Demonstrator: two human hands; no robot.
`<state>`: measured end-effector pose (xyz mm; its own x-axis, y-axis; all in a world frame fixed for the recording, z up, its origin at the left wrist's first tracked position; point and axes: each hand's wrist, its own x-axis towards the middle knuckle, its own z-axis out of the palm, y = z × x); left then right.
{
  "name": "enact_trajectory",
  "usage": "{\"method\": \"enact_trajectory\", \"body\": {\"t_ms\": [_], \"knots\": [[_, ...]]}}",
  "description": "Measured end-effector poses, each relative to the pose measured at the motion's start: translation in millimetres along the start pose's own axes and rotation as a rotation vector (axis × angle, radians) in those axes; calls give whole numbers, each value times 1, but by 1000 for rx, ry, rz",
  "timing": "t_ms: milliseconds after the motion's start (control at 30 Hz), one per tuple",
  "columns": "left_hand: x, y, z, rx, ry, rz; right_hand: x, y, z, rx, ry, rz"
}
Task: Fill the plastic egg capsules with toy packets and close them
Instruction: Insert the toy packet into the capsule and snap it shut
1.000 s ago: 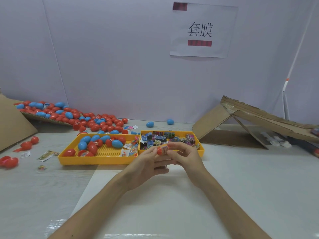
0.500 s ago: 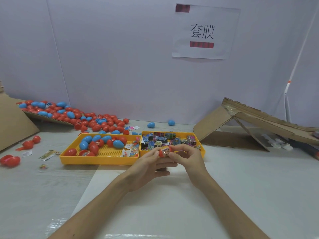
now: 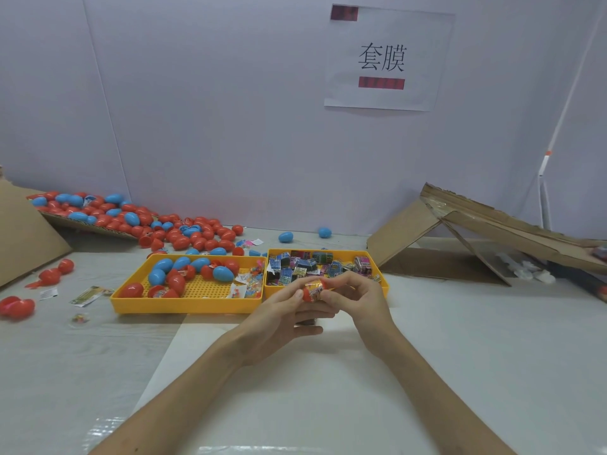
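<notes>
Both hands meet in front of the yellow trays. My left hand [image 3: 282, 315] and my right hand [image 3: 358, 300] together pinch a red egg capsule [image 3: 313, 289] with a shiny toy packet showing in it. Its two halves look partly apart; my fingers hide the rest. Behind them, the right yellow tray [image 3: 384, 284] holds several toy packets [image 3: 308, 266]. The left yellow tray [image 3: 184, 305] holds several red and blue eggs [image 3: 187, 270] and small clear packets [image 3: 249, 285].
A heap of red and blue eggs [image 3: 131, 221] lies at the back left on cardboard. Two blue eggs [image 3: 285, 237] sit near the wall. Folded cardboard [image 3: 460, 238] rises on the right. Loose red eggs [image 3: 16, 307] and paper slips lie at far left.
Both hands stay together on the red capsule; my fingers have shifted slightly around it and the packet shows more between the halves. The view has tilted a little.
</notes>
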<state>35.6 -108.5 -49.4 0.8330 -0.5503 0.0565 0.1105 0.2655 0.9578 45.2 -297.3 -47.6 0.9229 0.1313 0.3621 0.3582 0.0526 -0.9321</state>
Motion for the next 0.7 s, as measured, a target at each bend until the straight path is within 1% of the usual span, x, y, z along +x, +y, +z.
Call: {"method": "enact_trajectory", "body": {"t_ms": [100, 167, 333, 467, 533, 600, 667, 700], "knots": [[0, -2, -2, -16, -8, 15, 0, 0, 1, 61, 16, -27], [1, -2, -2, -18, 6, 31, 1, 2, 2, 42, 25, -30], [5, -3, -5, 15, 61, 55, 0, -1, 5, 71, -24, -1], [6, 0, -4, 90, 117, 92, 0, -2, 8, -53, -60, 29], [6, 6, -5, 142, 216, 141, 1, -2, 9, -61, -19, 60], [7, 11, -10, 248, 394, 245, 3, -4, 4, -17, 1, 116], [7, 13, -18, 436, 584, 364, 8, -7, -4, 38, -60, 218], [6, 13, -21, 540, 651, 413, 11, -9, -8, 37, -111, 274]]}}
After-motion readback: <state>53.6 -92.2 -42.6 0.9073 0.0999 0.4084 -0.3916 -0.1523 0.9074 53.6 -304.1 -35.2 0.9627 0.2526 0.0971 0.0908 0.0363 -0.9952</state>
